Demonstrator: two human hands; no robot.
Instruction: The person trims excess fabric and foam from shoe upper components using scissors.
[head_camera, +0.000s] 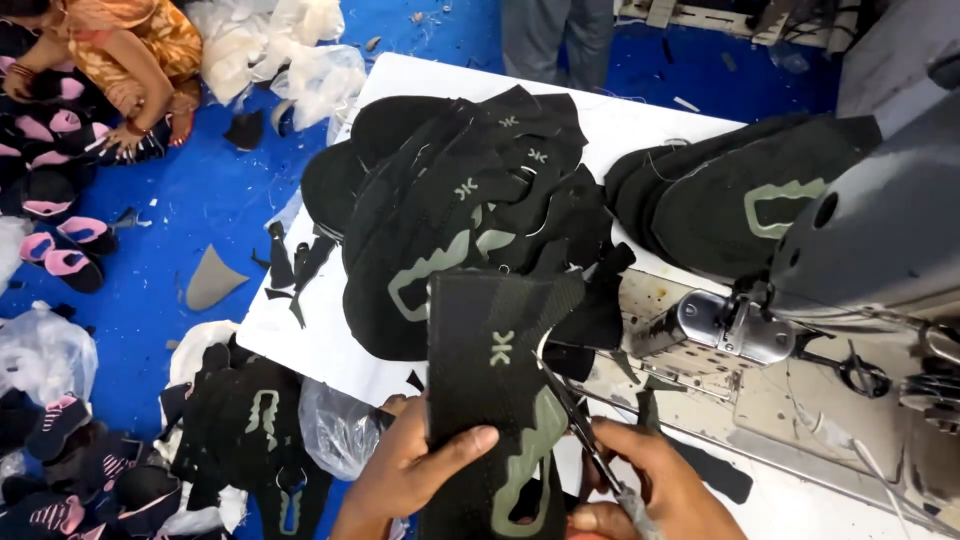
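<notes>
My left hand (415, 470) grips a black knitted shoe upper (495, 400) with a grey-green trim, thumb pressed across its face, holding it upright over the near edge of the white counter (320, 340). My right hand (650, 490) is closed around small snips (580, 425), whose blades meet the right edge of that upper. Just behind the upper lies a heap of matching black uppers (460, 200) on the counter; to the right of the upper stands a grey sewing machine (860, 230), with a second pile of uppers (740, 195) behind it. Left of the upper, off the counter, more black pieces (250, 430) and clear plastic bags (335, 425) lie on the blue floor (180, 190), where a seated person (120, 60) sorts pink-and-black pieces (65, 255).
</notes>
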